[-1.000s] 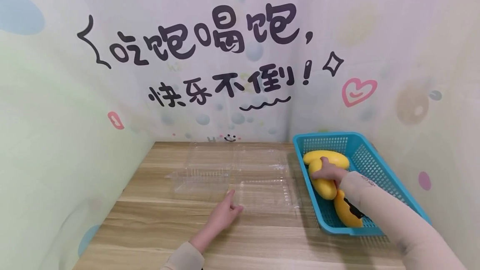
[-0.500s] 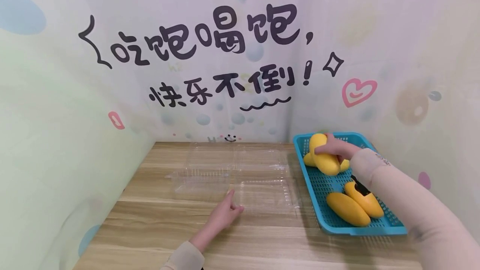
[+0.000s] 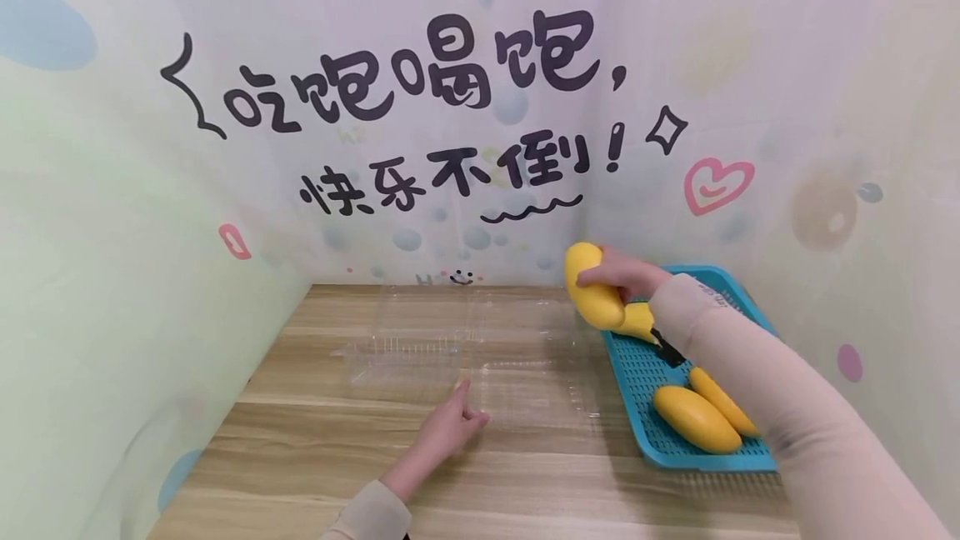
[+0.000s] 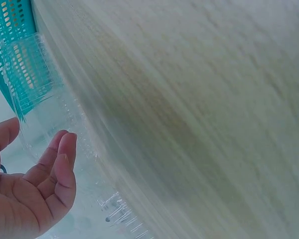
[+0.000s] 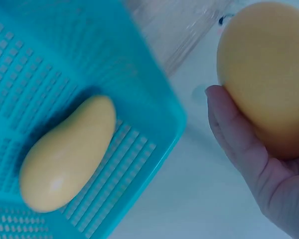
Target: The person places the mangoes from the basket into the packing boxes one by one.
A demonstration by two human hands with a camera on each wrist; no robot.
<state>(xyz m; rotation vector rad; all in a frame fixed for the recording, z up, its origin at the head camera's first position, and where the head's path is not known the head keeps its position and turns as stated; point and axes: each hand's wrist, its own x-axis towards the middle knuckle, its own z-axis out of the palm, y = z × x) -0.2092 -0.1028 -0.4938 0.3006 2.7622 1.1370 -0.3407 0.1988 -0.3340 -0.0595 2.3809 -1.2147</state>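
My right hand point(image 3: 632, 271) grips a yellow mango point(image 3: 589, 290), holding it up over the back left corner of the blue basket point(image 3: 708, 463). In the right wrist view the thumb lies along the side of this mango point(image 5: 264, 74). Two more mangoes, one in front point(image 3: 696, 419) and one beside it partly behind the sleeve, lie in the basket; another point(image 3: 636, 322) is at its back. My left hand point(image 3: 446, 426) is at the near edge of the clear plastic clamshell containers point(image 3: 528, 390). The left wrist view shows its thumb and loosely bent fingers point(image 4: 65, 174) apart, beside the clear plastic.
The containers stand with lids raised on the wood-grain table point(image 3: 315, 440), left of the basket. A printed fabric wall point(image 3: 450, 248) with black lettering closes off the back. Side walls stand left and right.
My right hand has lifted the mango out of the basket and moved it up and left. The mangoes at the basket's front are more exposed. The left hand stays in place.
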